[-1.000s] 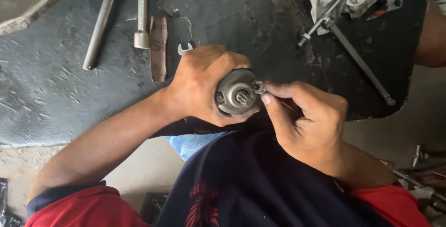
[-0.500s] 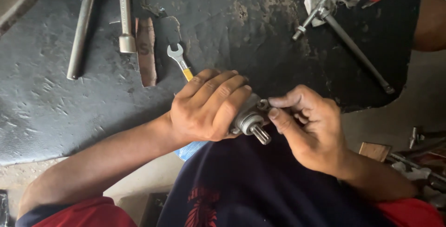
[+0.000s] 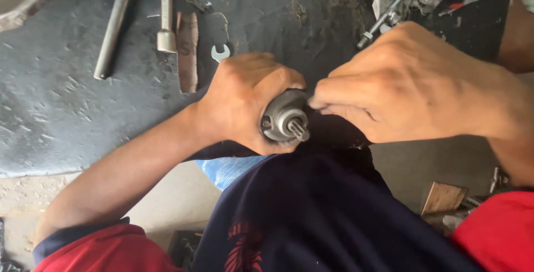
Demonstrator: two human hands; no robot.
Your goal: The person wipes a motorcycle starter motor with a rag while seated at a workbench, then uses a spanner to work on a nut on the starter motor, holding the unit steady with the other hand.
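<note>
Since the earlier frame the right hand [image 3: 411,83] had lifted toward the camera and now loomed larger, its fingertips [image 3: 318,100] brought together at the upper right edge of the metal part [image 3: 285,119]; the view had also shifted closer. The part, a grey round housing with a short toothed shaft [image 3: 299,131], sat between the two hands above the person's lap, its long axis pointing down and right toward the camera. The left hand [image 3: 245,99] was nearer, wrapped closed around the housing. A small wrench [image 3: 220,53] lay on the dark mat [image 3: 67,110] behind.
</note>
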